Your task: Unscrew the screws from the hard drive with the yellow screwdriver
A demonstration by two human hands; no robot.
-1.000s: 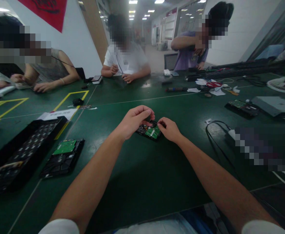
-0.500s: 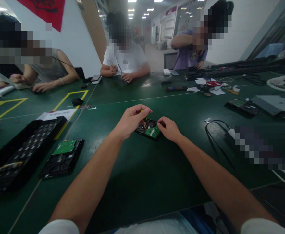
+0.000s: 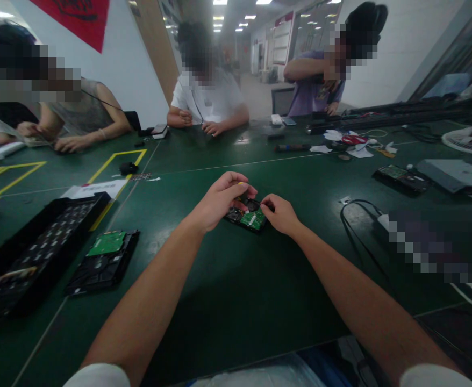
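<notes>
A hard drive (image 3: 252,219) with its green circuit board facing up lies on the table in front of me. My left hand (image 3: 223,196) is closed over its far left part, fingers curled round a small yellow screwdriver (image 3: 241,184), mostly hidden by the fingers. At the drive's right edge, my right hand (image 3: 279,211) pinches the corner between thumb and fingertips. Another hard drive (image 3: 105,260), also with a green board, rests to the left, beside a long black tray (image 3: 46,244).
A third hard drive (image 3: 401,178) lies at the right near a grey box (image 3: 448,173). A black cable (image 3: 351,228) loops on the green table (image 3: 256,301). Paper scraps (image 3: 359,151) lie farther back. Several people sit across the table; one person (image 3: 209,99) wears white.
My left fingers have shifted slightly round the screwdriver, and less of its yellow shows now. My right hand stays at the drive's edge.
</notes>
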